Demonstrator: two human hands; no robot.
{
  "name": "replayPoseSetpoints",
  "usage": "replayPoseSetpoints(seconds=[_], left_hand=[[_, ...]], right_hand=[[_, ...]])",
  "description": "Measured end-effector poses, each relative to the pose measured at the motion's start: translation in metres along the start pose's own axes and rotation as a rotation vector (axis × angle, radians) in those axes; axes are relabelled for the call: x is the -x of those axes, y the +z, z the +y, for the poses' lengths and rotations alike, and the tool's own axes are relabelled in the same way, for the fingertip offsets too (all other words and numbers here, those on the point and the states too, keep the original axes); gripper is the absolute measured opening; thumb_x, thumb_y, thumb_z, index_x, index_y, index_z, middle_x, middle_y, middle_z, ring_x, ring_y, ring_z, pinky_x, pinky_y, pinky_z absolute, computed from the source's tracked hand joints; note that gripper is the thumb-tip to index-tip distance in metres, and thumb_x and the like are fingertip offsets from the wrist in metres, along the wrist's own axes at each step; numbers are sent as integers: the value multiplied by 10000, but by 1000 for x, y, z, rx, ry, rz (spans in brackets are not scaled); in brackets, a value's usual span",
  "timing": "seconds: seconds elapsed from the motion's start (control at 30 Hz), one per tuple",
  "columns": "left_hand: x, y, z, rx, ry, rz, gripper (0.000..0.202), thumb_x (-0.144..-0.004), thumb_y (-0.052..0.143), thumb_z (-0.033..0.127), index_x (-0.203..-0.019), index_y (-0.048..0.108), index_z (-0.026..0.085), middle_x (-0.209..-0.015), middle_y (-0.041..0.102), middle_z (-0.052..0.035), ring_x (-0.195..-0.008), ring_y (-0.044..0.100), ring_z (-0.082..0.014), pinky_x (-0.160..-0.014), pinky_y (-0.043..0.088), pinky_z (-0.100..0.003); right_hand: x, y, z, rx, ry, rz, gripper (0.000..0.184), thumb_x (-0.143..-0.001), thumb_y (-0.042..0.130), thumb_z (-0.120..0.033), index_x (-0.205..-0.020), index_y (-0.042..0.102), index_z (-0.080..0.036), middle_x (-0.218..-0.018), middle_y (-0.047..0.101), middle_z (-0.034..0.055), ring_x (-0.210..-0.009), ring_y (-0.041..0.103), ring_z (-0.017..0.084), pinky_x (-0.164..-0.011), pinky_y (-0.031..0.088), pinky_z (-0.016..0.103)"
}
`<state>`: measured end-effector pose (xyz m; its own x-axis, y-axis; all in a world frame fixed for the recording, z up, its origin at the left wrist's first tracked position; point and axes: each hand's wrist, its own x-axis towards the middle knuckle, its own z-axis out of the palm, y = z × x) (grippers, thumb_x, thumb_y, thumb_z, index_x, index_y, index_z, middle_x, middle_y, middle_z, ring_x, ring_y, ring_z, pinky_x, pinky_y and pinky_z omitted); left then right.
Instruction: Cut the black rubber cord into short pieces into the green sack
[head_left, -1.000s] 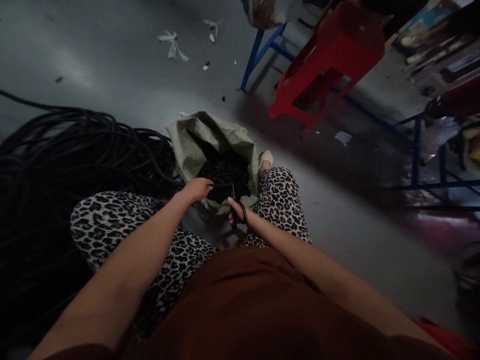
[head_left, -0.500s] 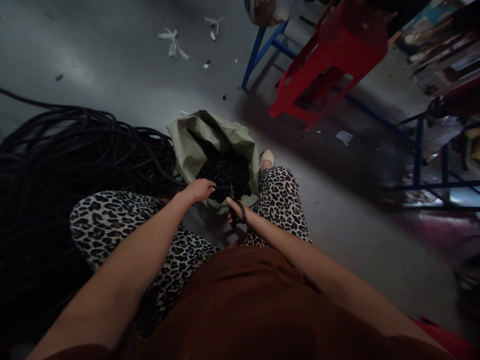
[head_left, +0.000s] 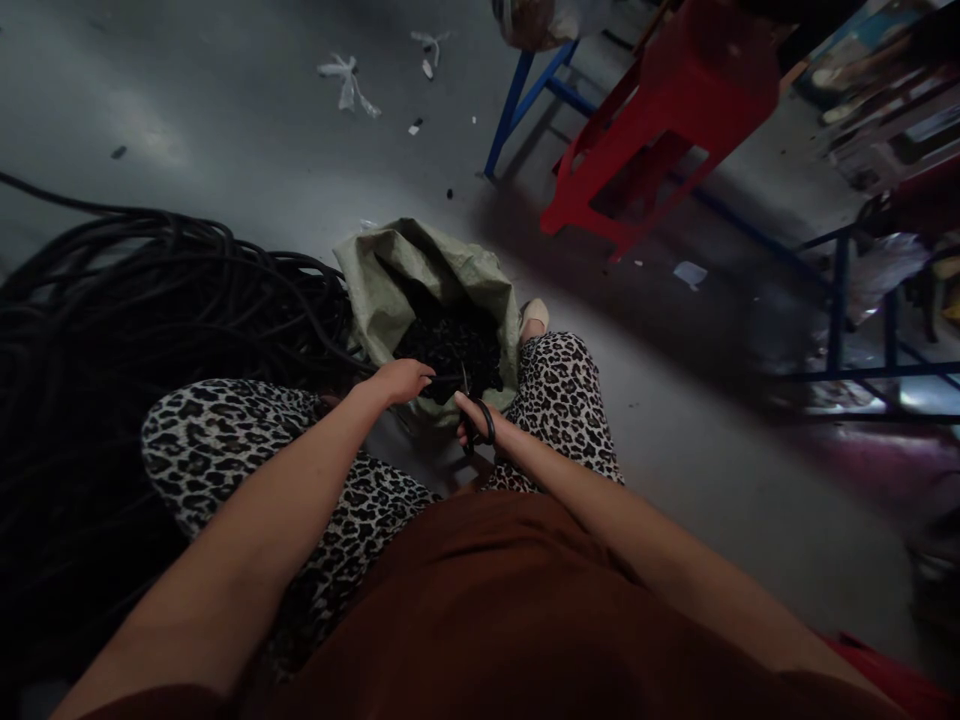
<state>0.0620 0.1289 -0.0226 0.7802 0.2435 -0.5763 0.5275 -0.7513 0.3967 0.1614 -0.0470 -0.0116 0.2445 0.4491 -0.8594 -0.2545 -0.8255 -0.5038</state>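
Observation:
My left hand [head_left: 403, 381] is closed around a black rubber cord [head_left: 448, 379], whose end sticks out to the right over an open sack. In my right hand [head_left: 474, 415] is a pair of black-handled scissors [head_left: 469, 436], its blades pointing up beside the cord's end. Whether the blades touch the cord I cannot tell. The pale green woven sack [head_left: 360, 290] stands between my legs with its mouth folded open. Small black pieces [head_left: 450, 340] lie inside it. The cord runs left from my left hand towards a large pile of black cord [head_left: 172, 290].
A red plastic stool [head_left: 675, 110] and a blue metal frame [head_left: 510, 115] stand ahead on the right. Another blue frame [head_left: 838, 300] is farther right. Plastic scraps [head_left: 347, 83] and small bits lie on the grey floor [head_left: 247, 120].
Both hands stay almost in place, the left still on the cord and the right still on the scissors. The view has shifted very slightly.

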Motion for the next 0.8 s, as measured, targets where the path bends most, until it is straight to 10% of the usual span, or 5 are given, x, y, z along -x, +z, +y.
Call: replayPoseSetpoints(seconds=[0.8], left_hand=[[8,-10,2,15,-76,-2,344,-863,478,294,-1144,669,244,-1149,683,-61,-1043,622,-223,-886,462,-279]], right_hand=[[-5,-2,6,63,-75,104,303,-923,543,-361,-702,502,-158,-376,381,-86,-267,382,58,-279,313,147]])
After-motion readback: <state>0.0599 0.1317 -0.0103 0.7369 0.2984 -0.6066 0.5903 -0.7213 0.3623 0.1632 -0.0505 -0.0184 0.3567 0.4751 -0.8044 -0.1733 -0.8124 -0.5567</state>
